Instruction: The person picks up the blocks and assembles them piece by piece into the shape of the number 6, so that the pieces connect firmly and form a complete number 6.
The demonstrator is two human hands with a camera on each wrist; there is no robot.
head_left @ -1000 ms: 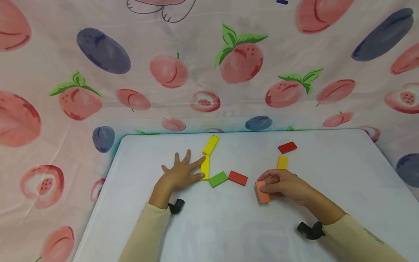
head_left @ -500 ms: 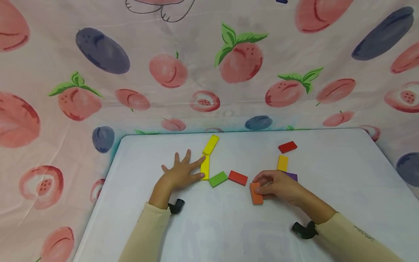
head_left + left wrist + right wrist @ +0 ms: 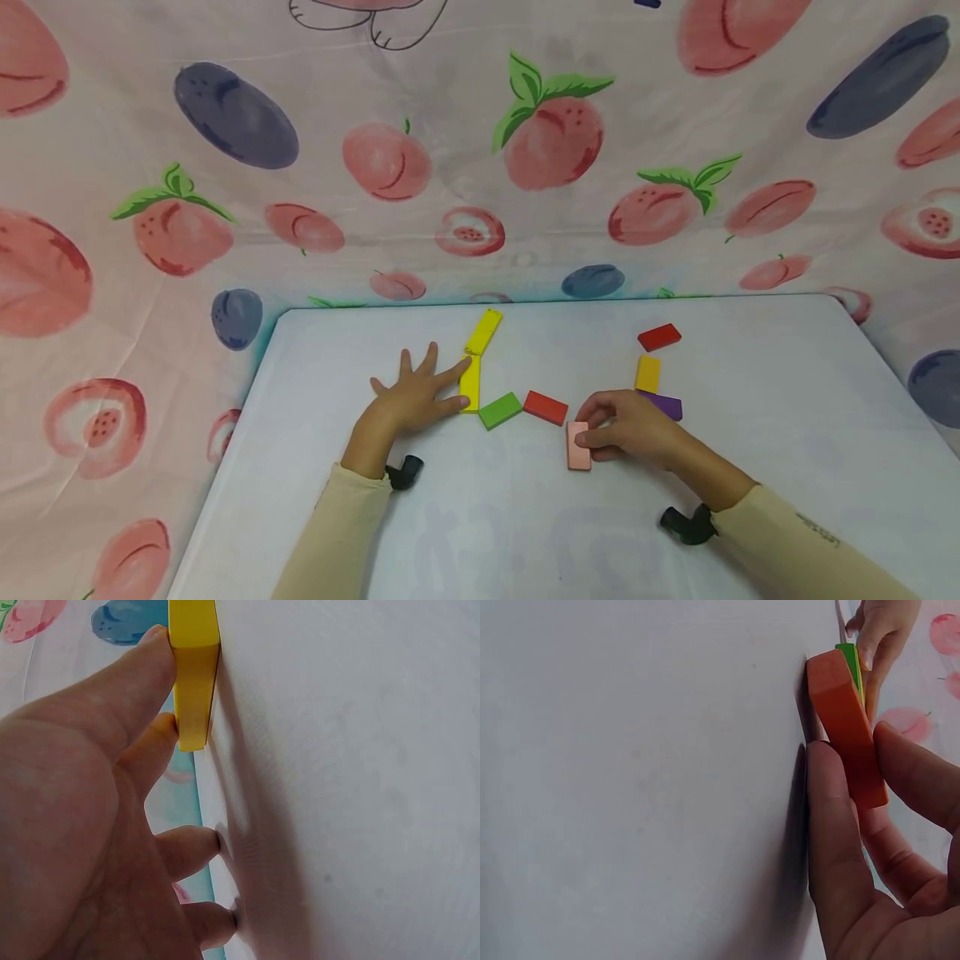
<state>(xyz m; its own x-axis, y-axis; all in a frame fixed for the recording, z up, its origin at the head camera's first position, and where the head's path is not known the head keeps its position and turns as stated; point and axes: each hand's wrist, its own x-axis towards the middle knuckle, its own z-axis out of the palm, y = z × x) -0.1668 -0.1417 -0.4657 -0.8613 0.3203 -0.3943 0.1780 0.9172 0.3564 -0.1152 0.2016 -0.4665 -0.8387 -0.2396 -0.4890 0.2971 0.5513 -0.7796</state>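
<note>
My right hand (image 3: pixel 626 423) pinches an orange domino-like block (image 3: pixel 578 450) between thumb and fingers, close over the white table. Up close in the right wrist view, the orange block (image 3: pixel 847 731) tilts between the fingertips. At the end of a chain of blocks, a red block (image 3: pixel 545 407) lies just left of that hand. My left hand (image 3: pixel 412 400) is spread flat, its thumb and index fingertip touching a yellow block (image 3: pixel 470 387). That yellow block (image 3: pixel 193 682) shows edge-on in the left wrist view, two fingertips against its side.
Above the touched block lies a second yellow block (image 3: pixel 483 332), and a green block (image 3: pixel 500 411) joins it to the red one. Farther right sit a red block (image 3: pixel 659 337), an orange-yellow block (image 3: pixel 647 374) and a purple block (image 3: pixel 663 406). A fruit-print cloth (image 3: pixel 465 167) backs the white table (image 3: pixel 480 533).
The right hand has moved left with the orange block, bringing it near the red block's right end. The purple block has come into sight behind it. My left hand has stayed still.
</note>
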